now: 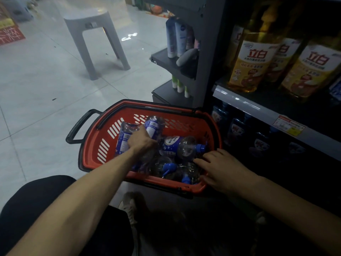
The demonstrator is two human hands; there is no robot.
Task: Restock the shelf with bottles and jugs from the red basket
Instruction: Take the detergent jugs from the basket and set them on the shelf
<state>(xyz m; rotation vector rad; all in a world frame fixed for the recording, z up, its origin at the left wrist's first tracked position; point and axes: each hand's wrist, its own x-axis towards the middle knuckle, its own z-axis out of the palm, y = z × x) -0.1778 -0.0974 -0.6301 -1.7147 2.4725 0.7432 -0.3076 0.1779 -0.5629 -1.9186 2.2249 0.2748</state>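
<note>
A red basket (96, 143) with black handles stands on the floor by the shelf (245, 104). Several clear bottles with blue labels and blue caps lie in it. My left hand (143, 140) reaches down into the basket, and its fingers curl out of sight over one labelled bottle (154, 124). My right hand (221, 169) hovers at the basket's near right corner, its fingers spread and straight, with the fingertips touching another bottle (181, 147) that lies on its side. Yellow jugs (252, 58) stand on the upper shelf board and dark blue jugs (238, 130) below it.
A grey plastic stool (94, 34) stands on the tiled floor beyond the basket. A narrow side rack (171, 61) with lotion bottles sits at the shelf's left end. My shoe (129, 206) and dark-clothed knee are just in front of the basket.
</note>
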